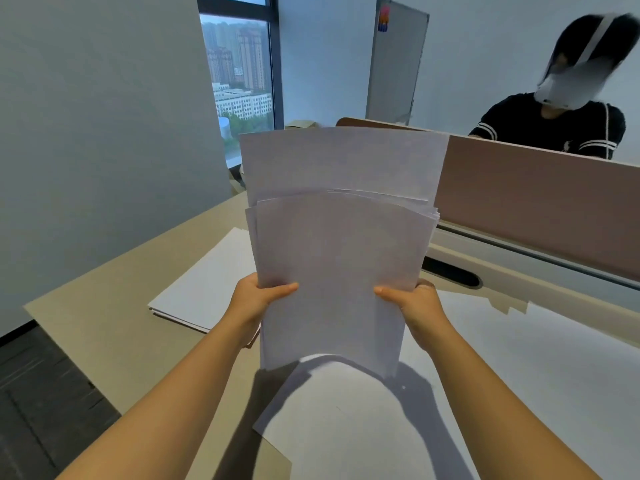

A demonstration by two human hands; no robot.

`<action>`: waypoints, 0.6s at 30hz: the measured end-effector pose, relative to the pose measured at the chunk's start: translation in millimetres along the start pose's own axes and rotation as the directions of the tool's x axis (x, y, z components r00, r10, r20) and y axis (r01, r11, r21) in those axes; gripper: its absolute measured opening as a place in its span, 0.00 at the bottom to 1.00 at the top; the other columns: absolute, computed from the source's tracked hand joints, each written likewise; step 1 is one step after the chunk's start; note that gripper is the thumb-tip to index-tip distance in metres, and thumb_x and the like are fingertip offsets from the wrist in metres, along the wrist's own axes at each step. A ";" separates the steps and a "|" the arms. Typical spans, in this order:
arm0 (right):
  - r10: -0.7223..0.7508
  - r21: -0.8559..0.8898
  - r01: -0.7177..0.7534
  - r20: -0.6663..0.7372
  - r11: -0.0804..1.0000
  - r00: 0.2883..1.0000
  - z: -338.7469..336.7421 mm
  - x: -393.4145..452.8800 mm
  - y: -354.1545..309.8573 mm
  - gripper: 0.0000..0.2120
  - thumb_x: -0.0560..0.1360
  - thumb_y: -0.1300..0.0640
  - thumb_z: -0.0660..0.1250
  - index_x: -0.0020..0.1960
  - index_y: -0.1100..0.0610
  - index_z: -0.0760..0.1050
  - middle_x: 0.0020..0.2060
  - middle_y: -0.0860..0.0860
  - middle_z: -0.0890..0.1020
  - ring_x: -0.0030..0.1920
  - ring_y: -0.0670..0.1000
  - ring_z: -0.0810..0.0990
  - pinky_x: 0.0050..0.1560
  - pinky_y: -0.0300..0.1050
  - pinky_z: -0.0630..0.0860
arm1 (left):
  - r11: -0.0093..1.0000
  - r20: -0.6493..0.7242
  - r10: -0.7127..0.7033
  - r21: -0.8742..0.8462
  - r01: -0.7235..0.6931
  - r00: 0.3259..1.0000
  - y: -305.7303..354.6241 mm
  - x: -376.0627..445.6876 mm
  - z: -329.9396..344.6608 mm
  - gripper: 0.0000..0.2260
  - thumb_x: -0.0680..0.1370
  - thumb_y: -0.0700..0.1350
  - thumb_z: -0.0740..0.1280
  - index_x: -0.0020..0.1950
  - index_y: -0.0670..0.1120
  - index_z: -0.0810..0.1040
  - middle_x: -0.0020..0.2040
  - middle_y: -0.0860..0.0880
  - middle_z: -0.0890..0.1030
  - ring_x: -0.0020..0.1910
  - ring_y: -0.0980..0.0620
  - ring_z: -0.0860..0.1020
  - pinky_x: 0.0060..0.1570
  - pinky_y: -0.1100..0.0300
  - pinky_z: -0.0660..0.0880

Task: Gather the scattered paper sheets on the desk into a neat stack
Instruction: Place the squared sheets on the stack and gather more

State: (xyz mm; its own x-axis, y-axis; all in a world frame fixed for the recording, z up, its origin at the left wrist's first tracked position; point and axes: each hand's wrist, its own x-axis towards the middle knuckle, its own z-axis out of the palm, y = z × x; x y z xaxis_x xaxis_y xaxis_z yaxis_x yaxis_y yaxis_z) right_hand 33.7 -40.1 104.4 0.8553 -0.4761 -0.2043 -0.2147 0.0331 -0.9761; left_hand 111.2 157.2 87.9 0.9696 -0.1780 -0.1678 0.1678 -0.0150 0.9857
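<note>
The bundle of paper sheets stands upright above the desk, held in front of me. Its sheets are uneven: several rear ones project well above the front ones. My left hand clamps the left edge, thumb across the front face; my right hand clamps the right edge likewise. Assessment: light, limp, smooth stock; it bows between my grips and would slide or fan if loosened. Best held low at both side edges. A smaller pile lies flat to the left; large white sheets lie beneath. A partition stands behind.
</note>
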 end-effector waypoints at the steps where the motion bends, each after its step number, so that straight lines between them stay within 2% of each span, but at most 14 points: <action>1: -0.020 -0.001 0.020 0.003 1.000 1.000 -2.2 0.2 -4.0 0.17 0.71 0.66 0.69 0.60 0.63 0.74 0.50 0.55 0.78 0.49 0.56 0.76 0.53 0.49 0.74 | 1.000 0.010 0.024 0.002 -0.024 1.000 3.9 0.9 0.3 0.16 0.72 0.33 0.69 0.59 0.39 0.75 0.53 0.44 0.78 0.53 0.43 0.76 0.56 0.50 0.73; 7: -0.070 -0.013 0.071 0.052 0.997 0.996 -15.5 2.5 -19.9 0.15 0.70 0.69 0.69 0.55 0.60 0.73 0.50 0.56 0.78 0.51 0.57 0.75 0.54 0.51 0.73 | 0.992 0.059 0.110 0.056 -0.113 0.992 19.2 3.8 -3.9 0.21 0.73 0.33 0.67 0.65 0.41 0.70 0.56 0.46 0.76 0.55 0.47 0.73 0.56 0.51 0.71; 10: -0.085 -0.014 0.086 0.054 0.996 0.995 -13.0 3.4 -20.7 0.17 0.71 0.69 0.68 0.59 0.63 0.74 0.50 0.56 0.78 0.52 0.57 0.76 0.54 0.50 0.74 | 0.990 0.042 0.128 0.051 -0.130 0.991 21.0 4.2 1.7 0.21 0.74 0.34 0.67 0.66 0.41 0.69 0.57 0.46 0.75 0.56 0.47 0.73 0.57 0.50 0.71; 14: -0.140 -0.004 0.140 -0.053 0.990 0.989 -10.5 3.8 -28.0 0.15 0.75 0.65 0.65 0.61 0.65 0.73 0.50 0.55 0.78 0.49 0.56 0.76 0.51 0.48 0.73 | 0.985 -0.008 0.167 0.045 -0.167 0.986 31.6 7.0 13.5 0.17 0.75 0.34 0.65 0.64 0.38 0.72 0.57 0.42 0.77 0.52 0.44 0.75 0.55 0.51 0.73; 18: -0.208 -0.055 0.205 -0.077 0.977 0.975 -14.9 5.7 -36.4 0.19 0.76 0.64 0.64 0.66 0.63 0.68 0.56 0.57 0.77 0.54 0.56 0.76 0.53 0.47 0.73 | 0.973 0.034 0.225 0.052 -0.226 0.974 44.7 8.1 23.7 0.18 0.76 0.36 0.65 0.65 0.42 0.69 0.55 0.45 0.76 0.52 0.46 0.75 0.51 0.52 0.73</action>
State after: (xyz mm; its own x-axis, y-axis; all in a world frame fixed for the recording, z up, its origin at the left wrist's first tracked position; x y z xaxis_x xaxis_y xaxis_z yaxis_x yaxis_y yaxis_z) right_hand 39.4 -57.2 139.9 0.8426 -0.5384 0.0099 -0.0606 -0.1130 -0.9917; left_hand 122.3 131.7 130.9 0.9759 -0.2104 0.0585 -0.0653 -0.0253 0.9975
